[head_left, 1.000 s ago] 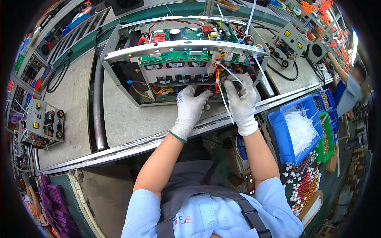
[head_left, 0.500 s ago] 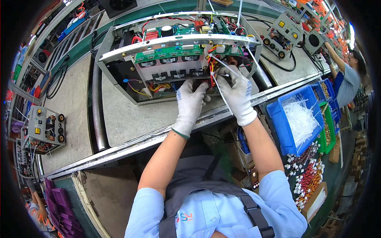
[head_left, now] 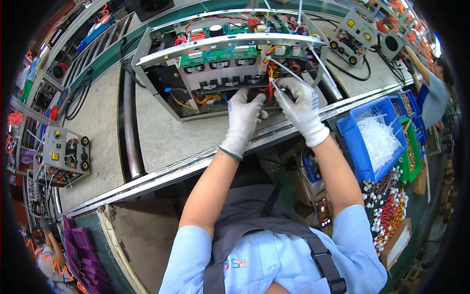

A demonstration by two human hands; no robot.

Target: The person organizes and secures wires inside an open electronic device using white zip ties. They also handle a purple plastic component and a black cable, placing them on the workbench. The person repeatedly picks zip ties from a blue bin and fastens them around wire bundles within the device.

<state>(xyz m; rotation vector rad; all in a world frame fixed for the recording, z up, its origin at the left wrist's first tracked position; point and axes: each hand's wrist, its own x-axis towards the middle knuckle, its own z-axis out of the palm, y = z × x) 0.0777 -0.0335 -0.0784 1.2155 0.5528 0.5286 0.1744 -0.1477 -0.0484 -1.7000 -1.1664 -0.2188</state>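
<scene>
An open metal-framed electrical machine (head_left: 196, 116) with green circuit boards (head_left: 220, 61) stands on the bench in front of me. Red and yellow wires (head_left: 270, 78) run down its front right part, with a white cable tie (head_left: 288, 98) around the bundle. My gloved right hand (head_left: 302, 109) is closed beside these wires, thumb and fingers at the tie, whose tail crosses the palm. To its left, my gloved left hand (head_left: 243, 117) reaches into the lower opening under the black components, its fingers curled. The fingertips are partly hidden, and what they grip cannot be made out.
A blue bin (head_left: 356, 147) of white cable ties and a green bin (head_left: 411, 161) of small brass-coloured parts stand at right, near wire leads (head_left: 391, 210). Smaller machines sit at left (head_left: 61, 157) and far right (head_left: 351, 39). A metal roller (head_left: 131, 127) crosses the bench. Another person (head_left: 433, 93) works at right.
The whole view has shifted, so the machine sits farther right and higher. My right hand has drawn slightly away from the wire bundle, and the tie's tail now lies across it.
</scene>
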